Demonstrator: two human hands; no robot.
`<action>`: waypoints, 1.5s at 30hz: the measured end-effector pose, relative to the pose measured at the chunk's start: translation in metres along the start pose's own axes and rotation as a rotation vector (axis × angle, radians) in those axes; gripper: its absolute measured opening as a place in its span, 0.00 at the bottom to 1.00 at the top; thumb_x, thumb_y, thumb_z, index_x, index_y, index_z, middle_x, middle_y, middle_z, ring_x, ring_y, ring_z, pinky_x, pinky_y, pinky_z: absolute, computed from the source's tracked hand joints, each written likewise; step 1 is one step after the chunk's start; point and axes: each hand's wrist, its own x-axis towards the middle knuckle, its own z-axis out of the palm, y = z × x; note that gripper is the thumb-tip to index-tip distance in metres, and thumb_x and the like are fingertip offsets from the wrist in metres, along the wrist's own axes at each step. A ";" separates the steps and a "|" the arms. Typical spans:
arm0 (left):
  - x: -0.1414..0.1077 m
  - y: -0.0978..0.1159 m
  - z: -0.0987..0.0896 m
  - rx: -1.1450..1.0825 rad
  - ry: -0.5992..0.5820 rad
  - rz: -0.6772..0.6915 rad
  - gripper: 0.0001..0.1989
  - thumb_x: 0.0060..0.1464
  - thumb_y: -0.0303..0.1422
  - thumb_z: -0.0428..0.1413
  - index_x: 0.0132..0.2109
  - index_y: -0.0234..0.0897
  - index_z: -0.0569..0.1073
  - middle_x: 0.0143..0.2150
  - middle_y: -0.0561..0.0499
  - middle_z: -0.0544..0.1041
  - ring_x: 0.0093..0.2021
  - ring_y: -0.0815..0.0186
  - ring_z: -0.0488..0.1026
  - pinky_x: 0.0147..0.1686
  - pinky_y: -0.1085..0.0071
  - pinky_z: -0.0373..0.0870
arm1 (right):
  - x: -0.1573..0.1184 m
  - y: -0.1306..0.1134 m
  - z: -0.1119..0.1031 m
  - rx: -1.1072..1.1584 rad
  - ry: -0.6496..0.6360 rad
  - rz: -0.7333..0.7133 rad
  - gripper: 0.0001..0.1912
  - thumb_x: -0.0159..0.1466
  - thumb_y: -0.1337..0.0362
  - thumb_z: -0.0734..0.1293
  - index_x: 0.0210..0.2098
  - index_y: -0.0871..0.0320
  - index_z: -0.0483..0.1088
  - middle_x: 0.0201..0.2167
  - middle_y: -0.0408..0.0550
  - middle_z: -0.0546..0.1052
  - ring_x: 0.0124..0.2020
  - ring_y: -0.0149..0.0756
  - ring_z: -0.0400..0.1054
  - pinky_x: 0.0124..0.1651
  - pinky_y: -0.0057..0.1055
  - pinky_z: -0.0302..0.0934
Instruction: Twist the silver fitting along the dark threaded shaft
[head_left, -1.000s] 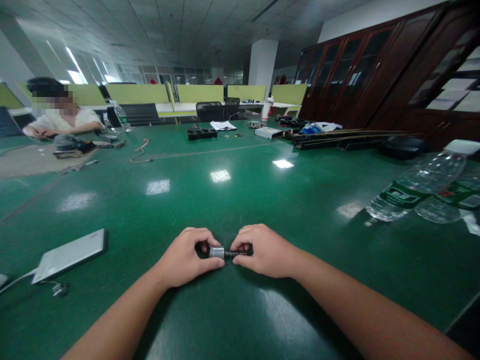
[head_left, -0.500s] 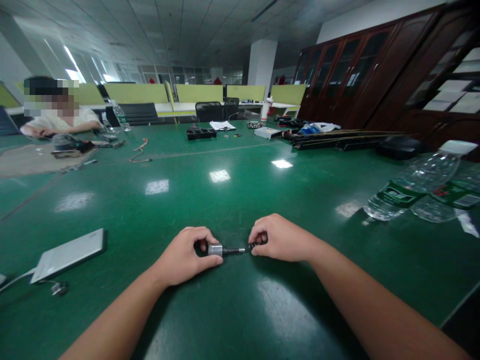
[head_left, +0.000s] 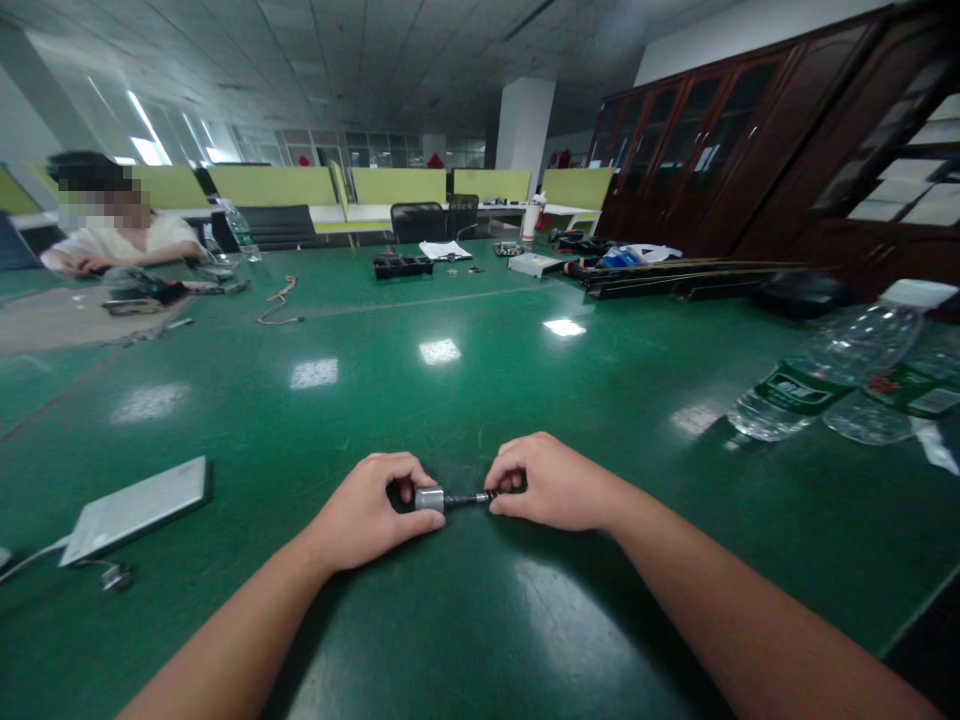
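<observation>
My left hand (head_left: 379,510) is closed around a short silver cylinder (head_left: 430,499), gripped between thumb and fingers just above the green tabletop. From its right side a thin dark shaft (head_left: 461,500) with a bright metal tip points toward my right hand (head_left: 551,482). That hand pinches a small black ribbed piece (head_left: 493,494), mostly hidden by the fingers. The piece meets the shaft's tip; whether it is slipped over the tip or only touches it, I cannot tell.
A flat silver device (head_left: 139,510) with a white cable lies at left. Two clear water bottles (head_left: 832,370) stand at right. Farther back are a black tray (head_left: 403,266), dark rails (head_left: 675,277) and a cord (head_left: 282,302). Another person (head_left: 124,235) sits at far left.
My right hand has moved slightly left, bringing the black ribbed piece up to the shaft's tip and closing the small gap. My left hand and the silver cylinder have hardly moved.
</observation>
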 end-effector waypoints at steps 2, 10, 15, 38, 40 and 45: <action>0.000 0.000 0.000 0.000 0.002 0.001 0.09 0.48 0.36 0.64 0.35 0.37 0.76 0.30 0.54 0.75 0.32 0.65 0.71 0.35 0.70 0.64 | 0.001 -0.002 0.002 0.017 0.020 0.003 0.06 0.55 0.67 0.72 0.34 0.58 0.79 0.28 0.44 0.77 0.29 0.30 0.69 0.33 0.26 0.59; 0.001 0.002 0.000 -0.029 0.020 -0.002 0.11 0.44 0.31 0.66 0.38 0.37 0.77 0.33 0.53 0.75 0.33 0.66 0.71 0.35 0.71 0.65 | 0.008 -0.016 0.023 0.144 0.093 -0.026 0.12 0.55 0.72 0.72 0.40 0.58 0.78 0.30 0.44 0.79 0.31 0.30 0.71 0.37 0.26 0.62; 0.002 0.005 -0.001 -0.052 0.015 0.002 0.09 0.51 0.37 0.62 0.37 0.37 0.77 0.31 0.52 0.75 0.32 0.66 0.71 0.34 0.71 0.65 | 0.008 -0.016 0.023 0.109 0.106 -0.057 0.10 0.57 0.71 0.70 0.39 0.58 0.78 0.32 0.45 0.79 0.32 0.31 0.71 0.37 0.27 0.62; 0.002 0.004 0.001 -0.041 0.047 -0.007 0.10 0.48 0.37 0.64 0.35 0.37 0.77 0.30 0.53 0.74 0.31 0.66 0.71 0.32 0.72 0.65 | 0.011 -0.016 0.030 -0.030 0.139 -0.101 0.06 0.56 0.68 0.71 0.35 0.58 0.78 0.28 0.45 0.76 0.31 0.31 0.67 0.35 0.27 0.57; 0.002 0.003 0.002 -0.041 0.048 -0.004 0.09 0.48 0.36 0.65 0.36 0.37 0.77 0.30 0.53 0.74 0.31 0.66 0.71 0.33 0.72 0.65 | 0.011 -0.017 0.029 -0.028 0.134 -0.097 0.06 0.56 0.68 0.71 0.35 0.58 0.79 0.28 0.45 0.76 0.30 0.31 0.67 0.35 0.26 0.57; 0.002 0.001 0.001 -0.036 0.040 0.004 0.10 0.48 0.37 0.65 0.36 0.36 0.77 0.30 0.53 0.74 0.32 0.66 0.71 0.33 0.72 0.65 | 0.010 -0.017 0.027 -0.024 0.117 -0.093 0.06 0.56 0.69 0.71 0.34 0.59 0.78 0.27 0.44 0.75 0.29 0.30 0.66 0.34 0.26 0.57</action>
